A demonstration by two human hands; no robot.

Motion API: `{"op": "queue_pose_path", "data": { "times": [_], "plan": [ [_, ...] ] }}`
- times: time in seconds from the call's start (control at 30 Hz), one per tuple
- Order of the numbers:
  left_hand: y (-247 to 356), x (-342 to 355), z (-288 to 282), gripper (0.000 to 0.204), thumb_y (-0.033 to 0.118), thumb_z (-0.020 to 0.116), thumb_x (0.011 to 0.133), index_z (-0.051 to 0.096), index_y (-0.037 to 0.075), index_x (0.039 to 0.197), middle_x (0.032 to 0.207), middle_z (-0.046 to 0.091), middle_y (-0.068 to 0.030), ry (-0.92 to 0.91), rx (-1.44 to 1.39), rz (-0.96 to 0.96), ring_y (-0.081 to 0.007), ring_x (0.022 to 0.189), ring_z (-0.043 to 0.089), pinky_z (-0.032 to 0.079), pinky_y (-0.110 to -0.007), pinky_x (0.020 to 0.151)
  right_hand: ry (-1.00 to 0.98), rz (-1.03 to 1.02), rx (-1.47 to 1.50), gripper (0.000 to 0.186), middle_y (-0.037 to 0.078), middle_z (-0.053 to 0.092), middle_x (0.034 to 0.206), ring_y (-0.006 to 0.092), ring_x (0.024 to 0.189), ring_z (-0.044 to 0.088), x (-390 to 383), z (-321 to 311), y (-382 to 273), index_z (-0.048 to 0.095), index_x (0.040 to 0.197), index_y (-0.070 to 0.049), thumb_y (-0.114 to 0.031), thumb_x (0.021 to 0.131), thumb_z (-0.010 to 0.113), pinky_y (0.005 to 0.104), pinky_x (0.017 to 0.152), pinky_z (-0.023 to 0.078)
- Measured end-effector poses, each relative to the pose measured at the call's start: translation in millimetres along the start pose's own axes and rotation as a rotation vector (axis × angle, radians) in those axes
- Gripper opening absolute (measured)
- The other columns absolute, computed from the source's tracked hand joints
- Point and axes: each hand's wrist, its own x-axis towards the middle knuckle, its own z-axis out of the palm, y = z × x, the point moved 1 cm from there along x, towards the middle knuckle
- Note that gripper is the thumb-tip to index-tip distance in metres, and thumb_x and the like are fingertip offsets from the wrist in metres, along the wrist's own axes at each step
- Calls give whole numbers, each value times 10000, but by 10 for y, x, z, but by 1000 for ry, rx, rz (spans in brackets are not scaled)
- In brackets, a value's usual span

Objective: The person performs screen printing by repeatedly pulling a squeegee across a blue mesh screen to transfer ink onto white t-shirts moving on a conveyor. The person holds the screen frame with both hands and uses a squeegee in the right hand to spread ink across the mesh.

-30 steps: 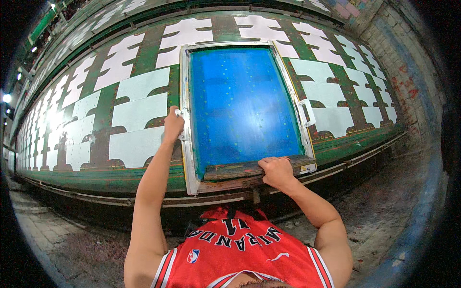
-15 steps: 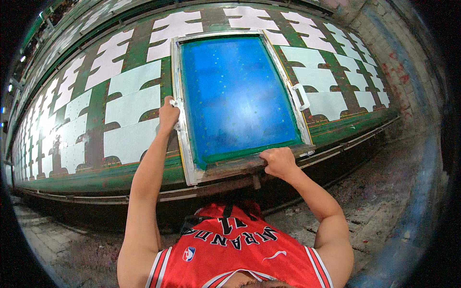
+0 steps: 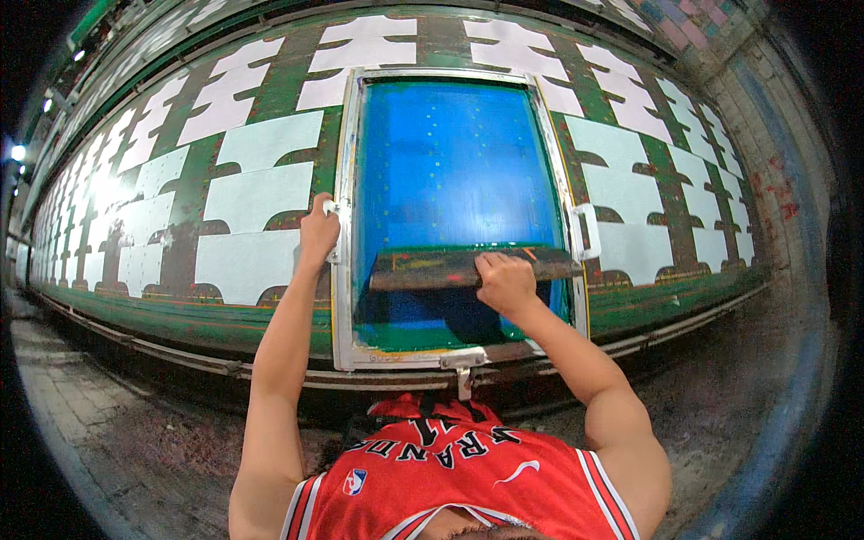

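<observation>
My left hand (image 3: pixel 319 236) is closed on the white side handle (image 3: pixel 333 209) at the left of a metal-framed printing screen (image 3: pixel 450 162) with a blue mesh, which lies on the long green table. My right hand (image 3: pixel 507 286) grips a long dark squeegee (image 3: pixel 405 268) held crosswise on the lower part of the mesh. Wet green ink shows along the blade's far edge and along the screen's near edge. A second white handle (image 3: pixel 587 231) sits on the right of the frame. My fingertips on the left are partly hidden.
Rows of pale cut fabric pieces (image 3: pixel 252 193) lie on the green table (image 3: pixel 180 321) either side of the screen. A metal rail (image 3: pixel 207 364) runs along its front edge. A brick wall (image 3: pixel 781 207) stands at the right, and another table with pieces is beyond at the top.
The squeegee and my right hand have moved from the near edge of the screen up onto the blue mesh, away from me. My left hand stays on the handle.
</observation>
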Motion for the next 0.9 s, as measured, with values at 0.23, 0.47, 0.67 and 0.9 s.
{"op": "queue_pose_path", "data": {
  "times": [0.23,0.47,0.67,0.9],
  "plan": [
    [26,-47,38,362,180,561,945,548,217,1305,756,663,-288,67,38,20,-496,761,658,490,-589,719,-21,46,-36,138,161,723,828,368,738,719,1396,238,936,721,788,-82,-174,713,651,506,665,573],
    [98,-88,7,324,210,562,966,592,202,1288,733,646,-281,99,9,-57,-474,732,655,475,-575,709,35,52,-112,149,185,726,815,380,772,722,2688,508,1683,750,783,-105,-185,732,636,497,670,580],
    [120,-99,3,326,258,558,982,603,225,1303,705,647,-251,168,52,-13,-433,694,664,488,-551,709,21,54,-144,186,197,732,833,385,803,726,3487,535,2138,764,823,-101,-211,707,668,503,711,586],
    [167,-121,1,323,287,549,991,604,223,1302,840,695,-254,144,45,-69,-453,834,676,488,-560,780,-105,100,-160,292,204,744,1013,388,940,728,3942,206,2331,769,973,-70,-228,752,661,495,812,591]
  ]
}}
